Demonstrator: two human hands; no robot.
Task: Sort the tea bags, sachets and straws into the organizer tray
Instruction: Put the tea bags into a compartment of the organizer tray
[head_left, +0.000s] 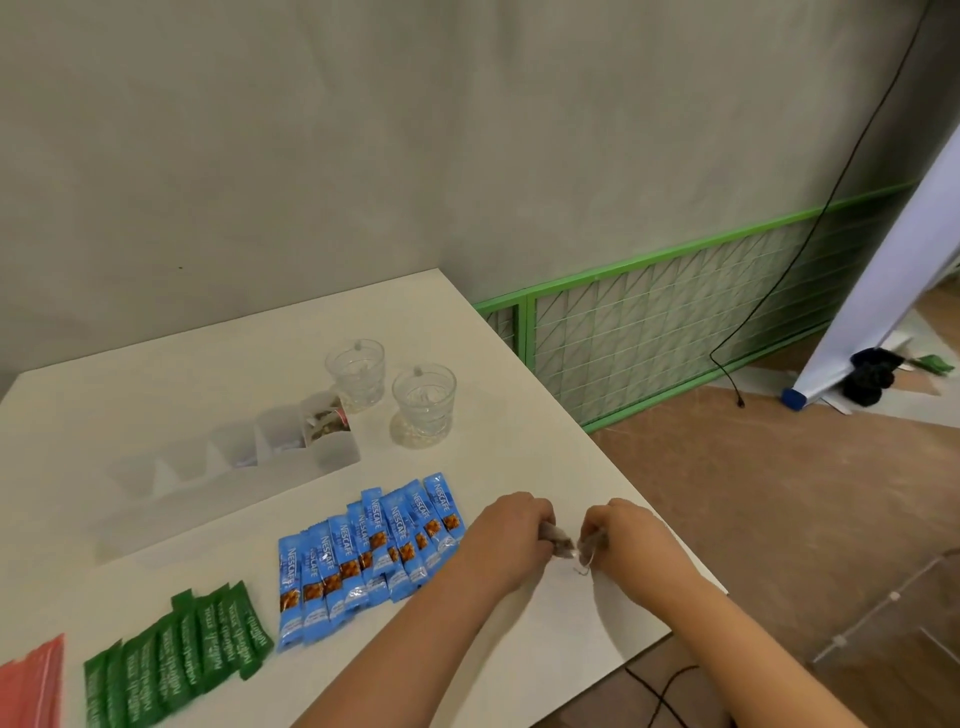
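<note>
Head view: both hands, left (511, 538) and right (626, 540), are pinching tea bags (563, 545). The tray (332, 452) is holding few; the sachets (363, 556) are still waiting.

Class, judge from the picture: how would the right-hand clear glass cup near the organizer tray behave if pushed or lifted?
The glass cup looks rigid and probably breakable. Its base is narrower than its rim, so a high push might tip it. It stands near the table edge.

Your one head cam looked fwd and down from above the white table (218, 374), close over your hands, wall behind.
</note>
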